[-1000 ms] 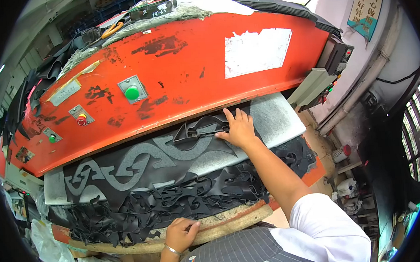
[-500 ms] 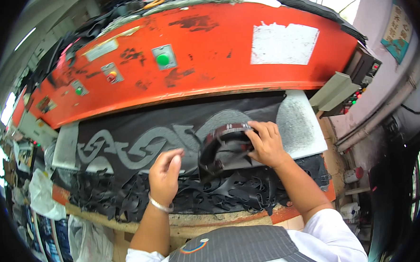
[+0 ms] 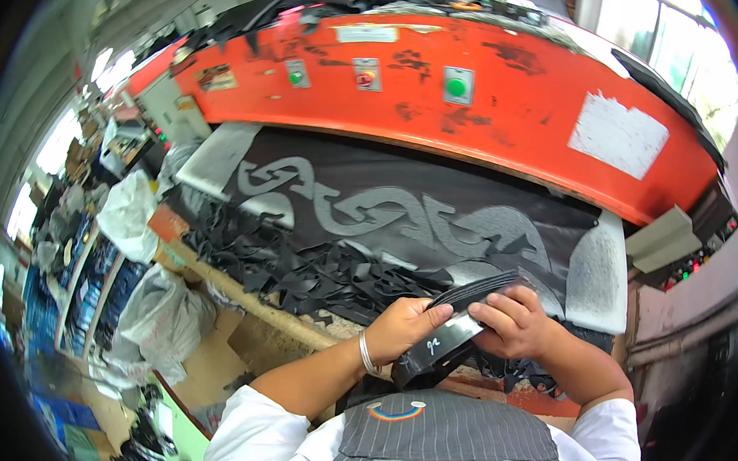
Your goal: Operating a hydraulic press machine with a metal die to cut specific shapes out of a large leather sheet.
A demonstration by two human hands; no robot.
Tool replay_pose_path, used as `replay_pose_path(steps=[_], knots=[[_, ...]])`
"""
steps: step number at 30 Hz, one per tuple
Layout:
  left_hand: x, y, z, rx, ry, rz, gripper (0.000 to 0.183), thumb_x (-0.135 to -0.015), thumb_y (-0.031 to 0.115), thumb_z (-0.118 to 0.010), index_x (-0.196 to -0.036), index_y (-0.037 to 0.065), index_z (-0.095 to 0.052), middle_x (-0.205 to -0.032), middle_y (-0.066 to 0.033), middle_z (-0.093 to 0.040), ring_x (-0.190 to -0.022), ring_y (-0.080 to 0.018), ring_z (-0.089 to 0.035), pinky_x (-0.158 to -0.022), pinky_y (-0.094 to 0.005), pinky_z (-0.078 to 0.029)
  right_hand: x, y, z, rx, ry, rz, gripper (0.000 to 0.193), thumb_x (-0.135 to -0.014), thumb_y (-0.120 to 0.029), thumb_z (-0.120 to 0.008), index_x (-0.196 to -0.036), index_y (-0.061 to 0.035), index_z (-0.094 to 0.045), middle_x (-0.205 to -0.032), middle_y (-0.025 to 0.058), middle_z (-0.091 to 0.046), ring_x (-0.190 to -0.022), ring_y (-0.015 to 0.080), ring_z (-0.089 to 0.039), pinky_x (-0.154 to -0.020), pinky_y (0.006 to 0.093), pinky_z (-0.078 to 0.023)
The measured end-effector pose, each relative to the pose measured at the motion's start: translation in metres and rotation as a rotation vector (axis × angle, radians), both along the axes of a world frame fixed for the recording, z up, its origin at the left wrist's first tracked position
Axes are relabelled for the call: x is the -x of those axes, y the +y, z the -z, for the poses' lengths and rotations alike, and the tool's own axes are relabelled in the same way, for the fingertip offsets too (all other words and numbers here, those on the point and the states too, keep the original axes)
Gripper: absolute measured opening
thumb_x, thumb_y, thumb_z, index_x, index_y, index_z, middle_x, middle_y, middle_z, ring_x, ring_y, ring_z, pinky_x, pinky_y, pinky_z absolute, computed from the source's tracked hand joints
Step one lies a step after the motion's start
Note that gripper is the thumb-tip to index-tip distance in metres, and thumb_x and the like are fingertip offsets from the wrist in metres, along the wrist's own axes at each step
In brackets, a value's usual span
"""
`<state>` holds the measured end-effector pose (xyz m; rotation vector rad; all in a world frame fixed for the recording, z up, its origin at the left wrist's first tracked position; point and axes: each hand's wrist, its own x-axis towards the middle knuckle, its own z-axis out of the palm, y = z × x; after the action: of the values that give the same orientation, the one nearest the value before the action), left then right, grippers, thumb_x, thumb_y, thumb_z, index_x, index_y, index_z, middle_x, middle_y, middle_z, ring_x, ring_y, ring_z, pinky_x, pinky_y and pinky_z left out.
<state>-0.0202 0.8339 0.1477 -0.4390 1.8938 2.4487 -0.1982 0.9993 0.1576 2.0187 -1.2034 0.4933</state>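
Close to my apron, both hands hold a dark, curved cutting die point(image 3: 432, 350) with a shiny band-like side and a light handwritten mark. My left hand point(image 3: 397, 327) grips its left side, thumb pressed at the top. My right hand point(image 3: 514, 323) is closed on the right side, fingers curled over the edge. Thin black layers point(image 3: 477, 290) show along the die's upper edge, between the hands. Beyond lies a black sheet point(image 3: 499, 173) with curved cut-outs that show the grey-white board point(image 3: 597, 281) under it.
Black scraps point(image 3: 330, 274) are heaped along the near edge of the machine bed. The orange press beam point(image 3: 537, 96) spans the far side, with a green button point(image 3: 457, 86) and a red one. Plastic bags point(image 3: 160, 312) stand at left; a control box point(image 3: 687, 239) is at right.
My right hand has brought the die from over the sheet back toward my body. My left hand, empty before, now grips it too. The view has turned left.
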Motion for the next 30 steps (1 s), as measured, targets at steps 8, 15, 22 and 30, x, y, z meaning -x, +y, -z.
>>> replay_pose_path(steps=[8,15,22,30], knots=[[-0.084,0.027,0.041,-0.385,0.024,-0.449,0.04,-0.1,0.043,-0.049,-0.091,0.005,-0.06,-0.072,-0.0002,-0.059,-0.059,-0.0069,-0.054,-0.056,-0.0211,-0.045,-0.059,0.002,0.021,0.121,0.013,0.014,0.013,-0.07,-0.026,-0.072,-0.08,-0.0307,-0.065,-0.12,-0.0021,-0.056,-0.109,0.0208,-0.048,-0.086,0.0395,-0.042],[-0.193,0.035,0.064,-0.294,0.034,-0.567,0.044,-0.098,0.048,-0.05,-0.091,0.006,-0.063,-0.07,0.0027,-0.058,-0.059,-0.0053,-0.052,-0.055,-0.0207,-0.042,-0.147,-0.027,0.022,0.084,0.038,-0.186,0.015,-0.065,-0.021,-0.071,-0.075,-0.0274,-0.062,-0.117,0.0006,-0.056,-0.107,0.024,-0.049,-0.086,0.0418,-0.039],[-0.31,0.028,0.097,0.735,-0.113,-0.868,0.042,-0.097,0.041,-0.049,-0.092,0.002,-0.062,-0.075,-0.0163,-0.065,-0.068,-0.0345,-0.064,-0.065,-0.0428,-0.049,-0.255,-0.071,0.004,-0.068,0.085,-0.48,0.015,-0.066,-0.026,-0.074,-0.076,-0.0276,-0.062,-0.119,0.0014,-0.057,-0.102,0.0212,-0.052,-0.085,0.0417,-0.04],[-0.624,0.056,0.287,1.123,-1.22,-1.336,0.039,-0.103,0.032,-0.035,-0.094,0.005,-0.063,-0.086,-0.021,-0.063,-0.078,-0.0397,-0.063,-0.069,-0.0523,-0.048,-0.335,-0.087,-0.025,-0.107,-0.202,-0.041,0.034,-0.058,-0.005,-0.07,-0.092,-0.0087,-0.066,-0.119,0.019,-0.049,-0.103,0.0383,-0.05,-0.088,0.0486,-0.041]])
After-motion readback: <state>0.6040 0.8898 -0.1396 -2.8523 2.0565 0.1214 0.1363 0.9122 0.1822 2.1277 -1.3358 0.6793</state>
